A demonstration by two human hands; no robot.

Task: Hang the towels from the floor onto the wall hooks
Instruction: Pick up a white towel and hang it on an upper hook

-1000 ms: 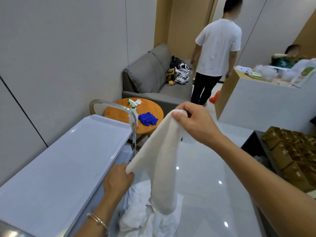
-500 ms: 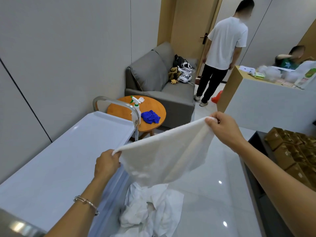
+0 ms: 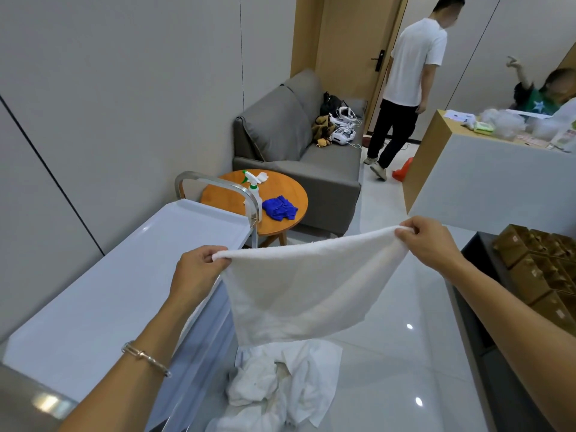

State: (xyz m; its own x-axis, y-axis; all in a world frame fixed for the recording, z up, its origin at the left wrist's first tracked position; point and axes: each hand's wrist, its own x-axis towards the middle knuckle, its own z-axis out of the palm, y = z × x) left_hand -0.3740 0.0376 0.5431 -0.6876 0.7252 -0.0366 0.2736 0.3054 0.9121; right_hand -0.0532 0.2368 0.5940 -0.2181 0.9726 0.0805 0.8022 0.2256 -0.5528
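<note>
Towel, white, hangs spread in the air between both hands, its top edge stretched almost level. Left grip pinches the left corner with curled fingers; right grip pinches the right corner, slightly higher. Underneath, a crumpled pile of white towels lies on the floor, just beside the cart

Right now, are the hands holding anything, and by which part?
Yes. Both hands hold one white towel by its top edge: the left hand pinches the left corner, the right hand the right corner, spreading it above the towel pile.
</note>
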